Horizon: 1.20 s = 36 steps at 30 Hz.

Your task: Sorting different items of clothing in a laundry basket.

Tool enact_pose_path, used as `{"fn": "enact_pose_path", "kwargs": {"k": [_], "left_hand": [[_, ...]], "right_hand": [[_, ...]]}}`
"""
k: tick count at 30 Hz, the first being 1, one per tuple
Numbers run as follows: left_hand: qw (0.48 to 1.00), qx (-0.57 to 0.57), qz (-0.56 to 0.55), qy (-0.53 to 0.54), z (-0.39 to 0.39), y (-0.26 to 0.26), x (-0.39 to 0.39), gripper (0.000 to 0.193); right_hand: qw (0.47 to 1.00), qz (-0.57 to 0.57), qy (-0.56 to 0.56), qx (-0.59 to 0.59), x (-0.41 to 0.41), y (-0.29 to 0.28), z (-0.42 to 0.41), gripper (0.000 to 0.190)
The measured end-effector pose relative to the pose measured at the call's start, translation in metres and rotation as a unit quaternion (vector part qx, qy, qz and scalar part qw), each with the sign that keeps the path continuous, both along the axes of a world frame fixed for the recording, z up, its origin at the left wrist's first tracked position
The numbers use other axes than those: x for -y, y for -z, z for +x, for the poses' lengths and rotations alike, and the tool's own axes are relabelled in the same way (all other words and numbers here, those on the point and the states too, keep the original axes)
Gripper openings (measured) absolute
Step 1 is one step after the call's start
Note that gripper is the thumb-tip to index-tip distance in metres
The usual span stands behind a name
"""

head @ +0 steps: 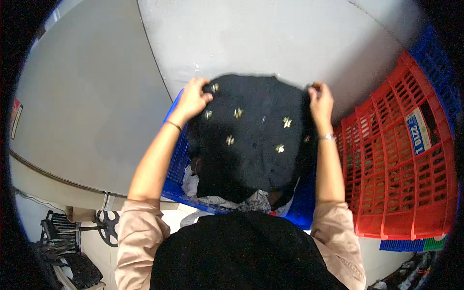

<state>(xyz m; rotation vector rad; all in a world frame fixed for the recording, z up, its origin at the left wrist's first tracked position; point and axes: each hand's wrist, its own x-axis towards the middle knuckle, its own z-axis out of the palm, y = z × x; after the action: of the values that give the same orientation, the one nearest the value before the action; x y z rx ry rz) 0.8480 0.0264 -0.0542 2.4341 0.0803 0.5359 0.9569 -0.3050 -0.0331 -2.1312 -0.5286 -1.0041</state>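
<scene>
A black cloth garment point(250, 134) with small shiny gold, flower-like decorations is spread out between my two hands. My left hand point(195, 95) pinches its upper left corner between thumb and fingers. At the upper right corner, my right hand point(321, 99) grips the fabric the same way. Beneath the garment stands a blue plastic basket point(177, 190), its far part covered by the cloth. White and patterned fabric point(258, 202) shows inside the basket below the garment's lower edge.
A grey tabletop point(90, 101) lies to the left, with a light surface point(272, 36) beyond the basket. Red slatted crates point(391, 217) stand close at the right, beside blue ones point(440, 72). At the lower left are a spoked black wheel point(108, 228) and a dark chair point(78, 268).
</scene>
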Motion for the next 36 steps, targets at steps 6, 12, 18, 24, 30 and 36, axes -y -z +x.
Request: {"fn": "enact_pose_path", "kwargs": {"k": [6,12,18,24,30,36], "left_hand": [[0.98,-0.124,-0.065,0.143,-0.024,0.129,0.056,0.013],[0.928,-0.343,0.079,0.125,-0.062,0.163,0.106,0.045],[0.892,-0.381,0.182,0.16,-0.082,0.167,0.118,0.033],[0.901,-0.329,0.035,0.28,-0.077,0.167,0.111,0.027],[0.875,-0.372,0.087,0.298,-0.085,0.163,0.107,0.037],[0.898,-0.344,0.151,0.229,-0.075,0.163,0.103,0.023]], "right_hand": [[0.909,0.021,-0.27,-0.317,-0.041,0.096,-0.082,0.011],[0.849,-0.171,-0.305,-0.395,-0.069,0.184,-0.145,0.016],[0.841,-0.256,-0.247,-0.409,-0.065,0.216,-0.159,0.01],[0.826,-0.275,-0.327,-0.368,-0.058,0.219,-0.164,0.013],[0.839,-0.218,-0.322,-0.381,-0.052,0.22,-0.147,0.011],[0.604,0.129,-0.386,-0.685,-0.036,0.196,-0.111,0.02]]}}
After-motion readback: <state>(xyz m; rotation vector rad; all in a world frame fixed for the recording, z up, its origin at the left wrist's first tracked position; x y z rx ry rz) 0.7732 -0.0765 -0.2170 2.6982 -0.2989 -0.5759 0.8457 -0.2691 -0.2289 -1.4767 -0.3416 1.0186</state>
